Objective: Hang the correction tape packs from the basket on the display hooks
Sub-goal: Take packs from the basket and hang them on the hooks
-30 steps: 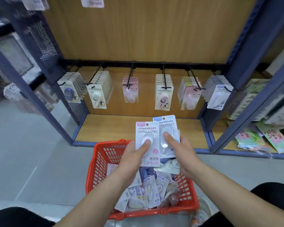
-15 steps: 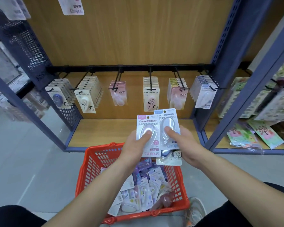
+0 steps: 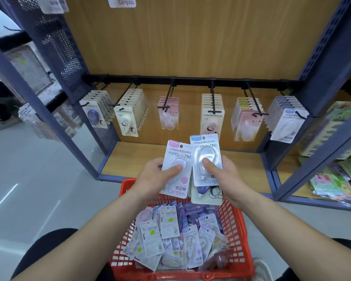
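- Left hand (image 3: 156,177) holds the pink pack (image 3: 174,151) upright: thumb across the clear blister, fingers (image 3: 158,161) curled behind its 9 o'clock edge, pinching the card.
- Right hand (image 3: 224,176) pinches the blue pack (image 3: 206,146) the same way, thumb on the blister and fingers (image 3: 225,160) wrapped behind the 3 o'clock edge.
- The blue pack sits slightly higher and overlaps the pink pack's 3 o'clock side.
- A cream pack (image 3: 207,196) (cartoon print) pokes out at 6 o'clock below the blue pack. It looks held behind it in the same hand, though the grip on it is hidden.
- Red basket (image 3: 238,222) is at 6 o'clock from the hands, with loose packs (image 3: 168,236) piled flat and overlapping inside.
- Six hooks (image 3: 212,98) on a black rail (image 3: 190,81) sit at 12 o'clock from the hands, each already carrying a row of packs.
- Neither held pack touches a hook; both are in the air over the basket's far rim, in front of the wooden shelf board (image 3: 134,159).
- More stock hangs on the rack (image 3: 332,128) at 3 o'clock.
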Action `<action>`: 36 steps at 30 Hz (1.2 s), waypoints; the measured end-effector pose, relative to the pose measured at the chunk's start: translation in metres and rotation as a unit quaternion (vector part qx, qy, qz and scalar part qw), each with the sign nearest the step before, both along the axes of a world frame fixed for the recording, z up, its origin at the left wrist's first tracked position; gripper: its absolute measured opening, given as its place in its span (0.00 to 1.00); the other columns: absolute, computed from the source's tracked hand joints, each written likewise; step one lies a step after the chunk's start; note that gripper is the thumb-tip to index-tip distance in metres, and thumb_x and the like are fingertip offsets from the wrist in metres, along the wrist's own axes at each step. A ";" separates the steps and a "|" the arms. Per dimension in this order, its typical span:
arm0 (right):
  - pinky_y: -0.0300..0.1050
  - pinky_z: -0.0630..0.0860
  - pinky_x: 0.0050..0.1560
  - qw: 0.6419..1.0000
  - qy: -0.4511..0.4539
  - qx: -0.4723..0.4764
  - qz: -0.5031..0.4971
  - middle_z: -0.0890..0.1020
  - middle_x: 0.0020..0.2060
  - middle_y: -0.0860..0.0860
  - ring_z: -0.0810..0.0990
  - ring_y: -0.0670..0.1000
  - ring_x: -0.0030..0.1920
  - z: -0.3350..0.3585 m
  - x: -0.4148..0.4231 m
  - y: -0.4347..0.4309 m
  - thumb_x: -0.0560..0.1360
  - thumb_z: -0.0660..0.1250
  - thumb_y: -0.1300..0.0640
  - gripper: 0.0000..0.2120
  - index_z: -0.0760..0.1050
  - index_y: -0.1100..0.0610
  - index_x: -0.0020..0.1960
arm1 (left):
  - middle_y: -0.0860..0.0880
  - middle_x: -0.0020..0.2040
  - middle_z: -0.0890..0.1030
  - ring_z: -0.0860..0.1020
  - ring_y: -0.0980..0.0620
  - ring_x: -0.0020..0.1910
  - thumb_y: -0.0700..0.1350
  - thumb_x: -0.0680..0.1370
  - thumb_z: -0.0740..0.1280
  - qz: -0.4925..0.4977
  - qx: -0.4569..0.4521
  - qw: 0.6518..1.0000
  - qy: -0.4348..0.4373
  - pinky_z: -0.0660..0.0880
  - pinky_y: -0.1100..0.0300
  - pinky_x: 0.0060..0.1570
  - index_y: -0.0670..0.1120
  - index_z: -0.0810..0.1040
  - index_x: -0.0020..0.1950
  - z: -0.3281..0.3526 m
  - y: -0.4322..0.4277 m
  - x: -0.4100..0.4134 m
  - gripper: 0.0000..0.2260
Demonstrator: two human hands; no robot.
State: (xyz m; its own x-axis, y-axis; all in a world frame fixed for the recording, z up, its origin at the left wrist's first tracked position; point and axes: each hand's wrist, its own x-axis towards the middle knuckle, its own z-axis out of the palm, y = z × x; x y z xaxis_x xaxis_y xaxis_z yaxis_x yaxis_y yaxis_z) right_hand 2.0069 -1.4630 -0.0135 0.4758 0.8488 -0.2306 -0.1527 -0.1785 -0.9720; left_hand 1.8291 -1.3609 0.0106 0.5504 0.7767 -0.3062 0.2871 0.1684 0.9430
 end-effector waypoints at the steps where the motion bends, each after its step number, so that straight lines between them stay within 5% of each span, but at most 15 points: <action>1: 0.59 0.80 0.62 1.000 -0.001 -0.002 0.000 0.87 0.53 0.47 0.87 0.52 0.54 -0.001 0.000 0.005 0.81 0.69 0.50 0.12 0.77 0.50 0.63 | 0.49 0.47 0.88 0.87 0.47 0.45 0.46 0.79 0.73 0.000 -0.002 1.000 0.001 0.83 0.55 0.42 0.48 0.83 0.54 0.000 0.005 -0.004 0.05; 7: 0.58 0.79 0.63 1.000 -0.020 0.010 -0.012 0.87 0.52 0.46 0.86 0.50 0.53 0.001 -0.011 0.036 0.81 0.68 0.50 0.11 0.77 0.49 0.63 | 0.48 0.52 0.88 0.87 0.44 0.49 0.40 0.80 0.71 0.029 -0.005 0.999 0.013 0.82 0.41 0.54 0.47 0.79 0.60 -0.003 0.036 -0.028 0.10; 10: 0.52 0.83 0.55 0.999 -0.045 0.027 -0.011 0.88 0.50 0.47 0.87 0.48 0.47 0.008 -0.022 0.054 0.82 0.67 0.52 0.12 0.75 0.50 0.65 | 0.46 0.55 0.87 0.86 0.42 0.52 0.38 0.79 0.71 0.053 -0.016 0.998 -0.013 0.81 0.37 0.56 0.49 0.77 0.63 0.000 0.049 -0.038 0.14; 14: 0.53 0.79 0.61 0.995 -0.087 0.053 -0.012 0.85 0.58 0.44 0.84 0.46 0.57 0.026 -0.038 0.069 0.81 0.69 0.50 0.16 0.74 0.48 0.68 | 0.45 0.56 0.86 0.86 0.43 0.51 0.34 0.79 0.70 0.087 -0.007 0.994 -0.073 0.82 0.40 0.54 0.47 0.78 0.62 0.018 0.060 -0.043 0.14; 19: 0.47 0.79 0.61 0.992 -0.099 0.069 -0.020 0.84 0.59 0.43 0.84 0.42 0.57 0.051 -0.042 0.060 0.81 0.68 0.52 0.16 0.73 0.48 0.68 | 0.47 0.56 0.86 0.86 0.44 0.52 0.35 0.79 0.70 0.077 0.012 0.993 -0.086 0.82 0.41 0.55 0.47 0.79 0.65 0.040 0.057 -0.036 0.15; 26: 0.53 0.79 0.63 0.988 -0.125 0.067 -0.064 0.84 0.57 0.42 0.83 0.44 0.57 0.092 -0.021 0.030 0.80 0.69 0.48 0.14 0.73 0.45 0.65 | 0.46 0.55 0.87 0.86 0.44 0.51 0.37 0.80 0.70 0.068 0.029 0.993 -0.095 0.83 0.46 0.49 0.46 0.80 0.63 0.079 0.040 -0.013 0.12; 31: 0.43 0.80 0.54 0.984 -0.131 0.095 -0.067 0.84 0.56 0.43 0.84 0.41 0.52 0.137 -0.005 0.026 0.81 0.69 0.49 0.13 0.72 0.46 0.63 | 0.46 0.54 0.87 0.87 0.45 0.49 0.38 0.80 0.69 0.054 0.066 0.991 -0.101 0.83 0.49 0.47 0.48 0.81 0.60 0.124 0.036 0.004 0.11; 33: 0.37 0.79 0.45 0.981 -0.150 0.102 -0.070 0.83 0.55 0.43 0.84 0.39 0.48 0.159 0.000 0.029 0.81 0.69 0.49 0.13 0.71 0.48 0.63 | 0.47 0.54 0.87 0.87 0.47 0.46 0.38 0.80 0.69 0.050 0.095 0.989 -0.103 0.82 0.55 0.39 0.48 0.82 0.59 0.148 0.037 0.009 0.10; 36: 0.51 0.83 0.50 0.976 -0.169 0.109 -0.079 0.84 0.54 0.47 0.86 0.50 0.50 0.193 0.003 0.036 0.79 0.70 0.46 0.16 0.72 0.48 0.64 | 0.50 0.51 0.87 0.87 0.49 0.43 0.38 0.80 0.69 0.057 0.130 0.983 -0.113 0.82 0.57 0.35 0.47 0.81 0.61 0.183 0.046 0.014 0.11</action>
State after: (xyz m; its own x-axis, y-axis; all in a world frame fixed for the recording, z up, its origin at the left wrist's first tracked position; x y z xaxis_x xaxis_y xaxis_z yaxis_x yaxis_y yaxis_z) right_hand 2.0103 -1.4267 0.1791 0.6218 0.7705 0.1404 0.1747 0.0384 -0.9839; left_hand 1.8435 -1.3144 0.1941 0.4867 0.8731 0.0303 0.0595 -0.0677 0.9959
